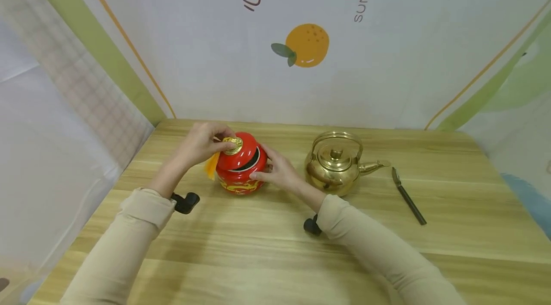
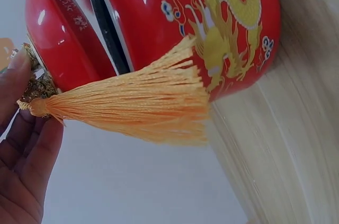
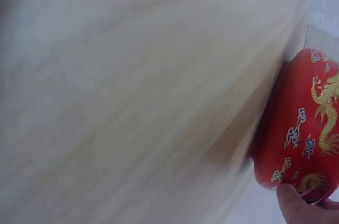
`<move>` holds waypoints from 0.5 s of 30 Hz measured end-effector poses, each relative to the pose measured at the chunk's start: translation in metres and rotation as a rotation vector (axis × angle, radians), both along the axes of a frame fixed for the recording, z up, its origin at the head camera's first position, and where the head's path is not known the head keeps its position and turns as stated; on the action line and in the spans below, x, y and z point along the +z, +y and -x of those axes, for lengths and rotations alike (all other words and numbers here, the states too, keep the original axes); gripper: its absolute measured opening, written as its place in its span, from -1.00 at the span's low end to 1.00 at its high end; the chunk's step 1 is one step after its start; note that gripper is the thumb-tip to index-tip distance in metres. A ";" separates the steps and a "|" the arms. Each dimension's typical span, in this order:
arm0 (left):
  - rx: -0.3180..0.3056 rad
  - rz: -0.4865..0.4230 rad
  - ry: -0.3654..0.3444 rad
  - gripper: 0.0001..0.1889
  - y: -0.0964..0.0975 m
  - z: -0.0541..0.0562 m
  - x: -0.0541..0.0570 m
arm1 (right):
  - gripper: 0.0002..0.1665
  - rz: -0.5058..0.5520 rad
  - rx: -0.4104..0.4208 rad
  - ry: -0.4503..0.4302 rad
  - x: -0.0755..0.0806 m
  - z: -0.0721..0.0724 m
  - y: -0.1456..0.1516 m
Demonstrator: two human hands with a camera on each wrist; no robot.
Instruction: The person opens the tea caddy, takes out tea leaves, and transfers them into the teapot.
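Note:
A red jar (image 1: pixel 241 185) with a gold dragon stands on the table, left of the middle. Its red lid (image 1: pixel 246 145) is tilted over the mouth, and a dark gap shows between lid and rim. My left hand (image 1: pixel 202 145) pinches the gold knob (image 2: pixel 39 83) on the lid between thumb and fingers. From that knob hangs a yellow tassel (image 2: pixel 132 105). My right hand (image 1: pixel 280 171) grips the jar's right side, with the thumb in front and fingers behind. The right wrist view shows the thumb against the jar's red wall (image 3: pixel 280 128).
A brass kettle (image 1: pixel 333 171) with its lid on stands right of the jar, spout pointing right. Beyond the spout lies a dark-handled tool with a metal end (image 1: pixel 409 197), perhaps a peeler or knife. A printed white cloth (image 1: pixel 366 80) hangs behind the wooden table (image 1: pixel 241 257).

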State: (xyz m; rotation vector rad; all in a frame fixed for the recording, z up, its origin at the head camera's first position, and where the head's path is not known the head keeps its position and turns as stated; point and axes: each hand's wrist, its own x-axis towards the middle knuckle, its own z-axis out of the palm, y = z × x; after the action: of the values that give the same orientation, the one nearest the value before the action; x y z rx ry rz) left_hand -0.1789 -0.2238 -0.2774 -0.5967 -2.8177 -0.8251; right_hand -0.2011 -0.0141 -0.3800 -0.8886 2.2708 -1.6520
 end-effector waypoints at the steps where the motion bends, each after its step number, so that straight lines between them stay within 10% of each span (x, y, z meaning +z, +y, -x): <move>1: 0.001 0.004 -0.010 -0.88 0.001 0.001 0.000 | 0.00 0.000 0.001 -0.004 0.000 0.000 0.000; 15: 0.002 0.081 -0.073 -0.84 0.011 0.011 -0.004 | -0.02 0.030 0.015 -0.014 0.003 -0.004 0.001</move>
State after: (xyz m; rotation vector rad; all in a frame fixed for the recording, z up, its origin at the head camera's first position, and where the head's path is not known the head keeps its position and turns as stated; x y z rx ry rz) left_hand -0.1896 -0.2130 -0.2816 -0.5870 -2.9294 -0.7506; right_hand -0.1975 -0.0133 -0.3765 -0.8966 2.2305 -1.6843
